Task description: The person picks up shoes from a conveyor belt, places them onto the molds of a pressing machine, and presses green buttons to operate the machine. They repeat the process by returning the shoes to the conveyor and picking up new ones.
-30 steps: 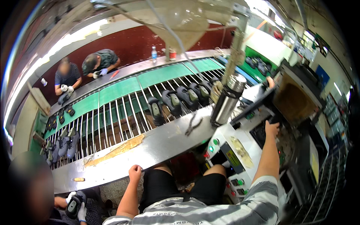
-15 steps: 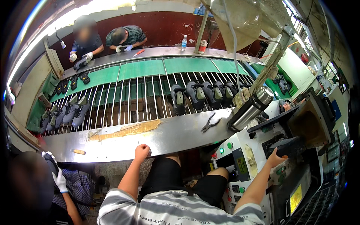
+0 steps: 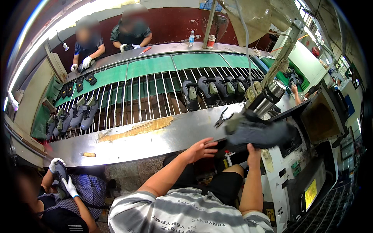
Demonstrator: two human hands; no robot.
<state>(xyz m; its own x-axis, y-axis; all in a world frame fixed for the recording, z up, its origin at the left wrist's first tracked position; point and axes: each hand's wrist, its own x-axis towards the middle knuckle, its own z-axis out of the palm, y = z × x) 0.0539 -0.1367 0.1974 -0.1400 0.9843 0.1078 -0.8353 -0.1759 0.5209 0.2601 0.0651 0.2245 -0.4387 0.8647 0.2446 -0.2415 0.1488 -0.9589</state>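
Observation:
A dark grey shoe (image 3: 260, 134), smeared by motion, is up over the right end of the steel bench's near edge. My right hand (image 3: 254, 152) grips it from below, near its middle. An olive-green patch shows at its left end, looking like the shoe last seen in the other shoes. My left hand (image 3: 200, 150) is just left of the shoe, its fingers stretched and apart, holding nothing that I can see. Dark pliers (image 3: 222, 119) lie on the steel bench (image 3: 186, 134) beyond the shoe.
Grey shoes (image 3: 208, 90) stand on the bar rack (image 3: 151, 97) behind the bench. A steel thermos (image 3: 269, 99) is beyond the held shoe, and a machine (image 3: 311, 186) at the right. A co-worker's gloved hand (image 3: 70, 187) holds a shoe at lower left. Two people work across.
My right hand has brought the shoe from the machine leftward to the bench edge. My left hand has moved right, toward the shoe, and its curled fingers have opened.

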